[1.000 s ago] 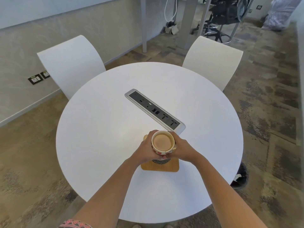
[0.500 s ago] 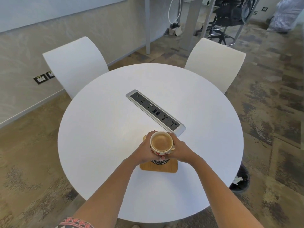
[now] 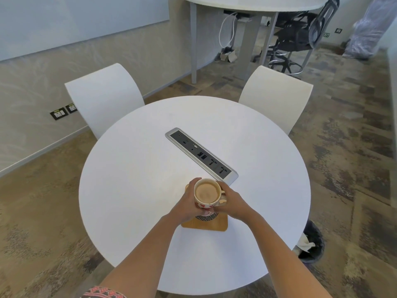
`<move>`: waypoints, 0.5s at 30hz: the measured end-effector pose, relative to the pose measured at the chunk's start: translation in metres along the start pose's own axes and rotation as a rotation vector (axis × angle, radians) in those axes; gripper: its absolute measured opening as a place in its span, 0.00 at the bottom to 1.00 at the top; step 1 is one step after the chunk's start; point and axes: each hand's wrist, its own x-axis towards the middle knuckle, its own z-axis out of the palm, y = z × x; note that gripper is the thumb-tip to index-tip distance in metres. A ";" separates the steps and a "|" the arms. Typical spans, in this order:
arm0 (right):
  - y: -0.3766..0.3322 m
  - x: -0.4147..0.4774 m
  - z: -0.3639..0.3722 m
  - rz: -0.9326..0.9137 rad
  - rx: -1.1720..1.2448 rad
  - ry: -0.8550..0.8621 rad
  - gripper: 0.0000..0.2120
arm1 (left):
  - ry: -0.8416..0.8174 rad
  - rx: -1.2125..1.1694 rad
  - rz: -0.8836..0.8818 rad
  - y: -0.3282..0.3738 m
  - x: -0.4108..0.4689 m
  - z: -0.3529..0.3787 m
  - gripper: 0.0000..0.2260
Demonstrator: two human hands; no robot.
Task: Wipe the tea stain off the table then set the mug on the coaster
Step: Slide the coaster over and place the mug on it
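A white mug [image 3: 207,193] with red hearts, full of milky tea, stands over the wooden coaster [image 3: 207,225] near the middle of the round white table [image 3: 133,190]. A dark patterned disc [image 3: 206,217] shows under the mug on the coaster. My left hand [image 3: 186,204] wraps the mug's left side. My right hand [image 3: 232,203] holds its right side at the handle. I cannot tell whether the mug rests on the disc or hovers just above it. No stain shows on the tabletop.
A silver power and socket strip [image 3: 202,155] is set into the table just behind the mug. Two white chairs [image 3: 103,97] [image 3: 277,95] stand at the far side. A black bin [image 3: 311,244] with crumpled paper sits on the floor at the right.
The view has tilted up, so the table sits lower in frame. Both hands stay on the mug over the coaster; no clear movement of the mug itself.
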 end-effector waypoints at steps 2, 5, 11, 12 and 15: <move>-0.001 -0.003 -0.001 -0.009 -0.009 0.020 0.35 | -0.002 0.012 -0.012 0.001 -0.001 -0.001 0.43; 0.000 -0.005 -0.002 -0.012 -0.035 0.050 0.34 | 0.000 0.039 -0.033 0.007 -0.003 -0.003 0.44; -0.002 -0.013 -0.003 -0.018 -0.107 0.128 0.29 | 0.022 0.166 -0.074 0.011 -0.015 -0.009 0.38; -0.004 -0.015 -0.003 -0.010 -0.115 0.145 0.27 | 0.022 0.187 -0.071 0.013 -0.017 -0.010 0.35; -0.007 -0.021 -0.009 -0.018 -0.161 0.229 0.23 | 0.060 0.388 -0.053 0.020 -0.019 -0.020 0.31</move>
